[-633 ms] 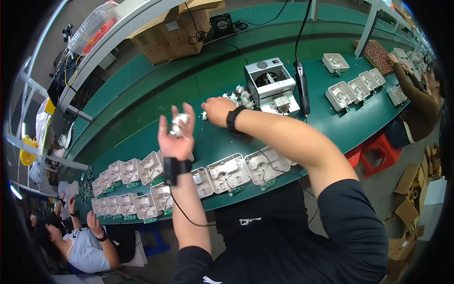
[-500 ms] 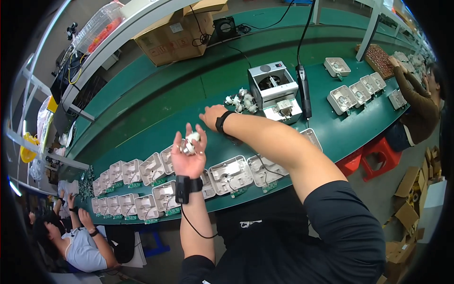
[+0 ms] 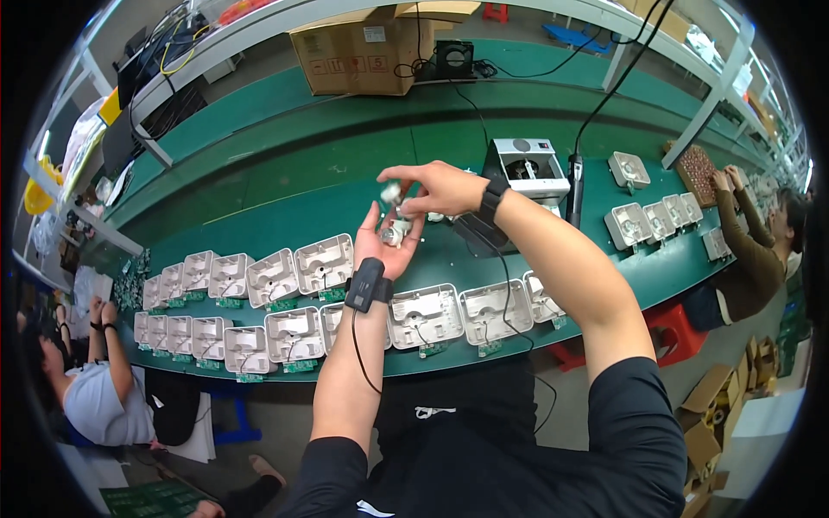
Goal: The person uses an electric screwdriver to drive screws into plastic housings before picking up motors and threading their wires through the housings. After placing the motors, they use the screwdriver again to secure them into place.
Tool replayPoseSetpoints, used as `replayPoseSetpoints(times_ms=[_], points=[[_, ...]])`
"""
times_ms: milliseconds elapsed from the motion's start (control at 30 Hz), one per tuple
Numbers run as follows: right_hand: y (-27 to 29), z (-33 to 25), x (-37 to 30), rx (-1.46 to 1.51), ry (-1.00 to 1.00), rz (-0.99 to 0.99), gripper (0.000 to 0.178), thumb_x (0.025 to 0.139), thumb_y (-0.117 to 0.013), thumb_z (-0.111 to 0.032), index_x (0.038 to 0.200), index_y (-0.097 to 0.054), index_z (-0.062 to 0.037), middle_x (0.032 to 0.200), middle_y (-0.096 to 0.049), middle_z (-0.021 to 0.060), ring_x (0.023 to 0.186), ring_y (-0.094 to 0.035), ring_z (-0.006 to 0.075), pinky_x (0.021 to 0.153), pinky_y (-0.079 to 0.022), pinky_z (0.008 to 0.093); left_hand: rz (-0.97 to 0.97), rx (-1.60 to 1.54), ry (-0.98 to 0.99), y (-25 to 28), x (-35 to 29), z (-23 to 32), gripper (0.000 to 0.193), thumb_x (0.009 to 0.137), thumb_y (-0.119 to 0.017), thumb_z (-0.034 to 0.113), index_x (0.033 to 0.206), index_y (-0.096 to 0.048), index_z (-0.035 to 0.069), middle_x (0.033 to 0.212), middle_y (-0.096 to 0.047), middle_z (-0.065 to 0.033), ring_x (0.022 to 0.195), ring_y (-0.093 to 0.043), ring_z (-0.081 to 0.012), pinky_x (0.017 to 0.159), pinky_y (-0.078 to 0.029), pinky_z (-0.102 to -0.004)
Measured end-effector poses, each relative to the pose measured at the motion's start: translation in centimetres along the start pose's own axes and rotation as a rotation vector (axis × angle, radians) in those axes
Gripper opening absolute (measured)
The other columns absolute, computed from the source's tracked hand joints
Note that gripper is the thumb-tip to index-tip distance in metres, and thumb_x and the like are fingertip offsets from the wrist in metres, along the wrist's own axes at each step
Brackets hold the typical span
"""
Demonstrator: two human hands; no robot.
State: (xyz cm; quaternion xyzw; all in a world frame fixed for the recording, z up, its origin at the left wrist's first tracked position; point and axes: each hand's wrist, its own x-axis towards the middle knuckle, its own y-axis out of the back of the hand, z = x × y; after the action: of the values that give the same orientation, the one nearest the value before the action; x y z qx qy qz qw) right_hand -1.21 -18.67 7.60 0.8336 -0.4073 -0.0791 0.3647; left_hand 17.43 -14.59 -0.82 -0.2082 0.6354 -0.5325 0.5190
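Note:
Palm up above the green bench, my left hand (image 3: 390, 257) cups small white plastic parts (image 3: 395, 233) with metallic-looking bits. My right hand (image 3: 442, 190) is over its fingers, pinching another small white part (image 3: 391, 193) between thumb and fingertips; motion blurs it. More white parts (image 3: 434, 217) lie on the bench, mostly hidden behind my right hand. Below and left of my hands stand two rows of open white plastic housings (image 3: 423, 318), with green circuit boards (image 3: 490, 348) on wires at their edges.
A grey box-shaped machine (image 3: 528, 148) and a hanging black electric screwdriver (image 3: 575, 194) stand right of my hands. Further right are more housings (image 3: 626, 226) and a co-worker (image 3: 760, 246). Another person (image 3: 112, 397) sits at left. A cardboard box (image 3: 345, 60) is behind. A cable crosses near my right forearm.
My right hand has come from beside the bench pile to over my left palm, with a white part now in its fingers. My left hand has shifted rightward. The whole view has turned slightly.

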Motion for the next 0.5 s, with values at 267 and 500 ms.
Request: replayPoseSetpoints(times_ms=[267, 500], points=[[1.1, -3.7, -3.7, -0.163, 0.056, 0.015, 0.043, 0.084, -0.074, -0.012, 0.125, -0.065, -0.0064, 0.103, -0.071, 0.0089, 0.082, -0.071, 0.0219, 0.074, -0.058, 0.0364, -0.245, 0.087, 0.057, 0.7, -1.9, -1.8, 0.037, 0.101, -0.064, 0.035, 0.12, -0.061, 0.003, 0.113, -0.069, -0.0145, 0.105, -0.068, -0.035, 0.087, -0.063, -0.041], [-2.0, -5.4, -7.6, -0.276, 0.204, 0.087, 0.037, 0.082, -0.078, -0.015, 0.116, -0.068, -0.0054, 0.099, -0.07, 0.0093, 0.084, -0.068, 0.0274, 0.073, -0.056, 0.0389, -0.245, 0.123, 0.04, 0.0, -7.6, -3.8, 0.027, 0.102, -0.063, 0.032, 0.111, -0.066, 0.007, 0.109, -0.07, -0.0092, 0.104, -0.07, -0.0291, 0.088, -0.063, -0.0423]])
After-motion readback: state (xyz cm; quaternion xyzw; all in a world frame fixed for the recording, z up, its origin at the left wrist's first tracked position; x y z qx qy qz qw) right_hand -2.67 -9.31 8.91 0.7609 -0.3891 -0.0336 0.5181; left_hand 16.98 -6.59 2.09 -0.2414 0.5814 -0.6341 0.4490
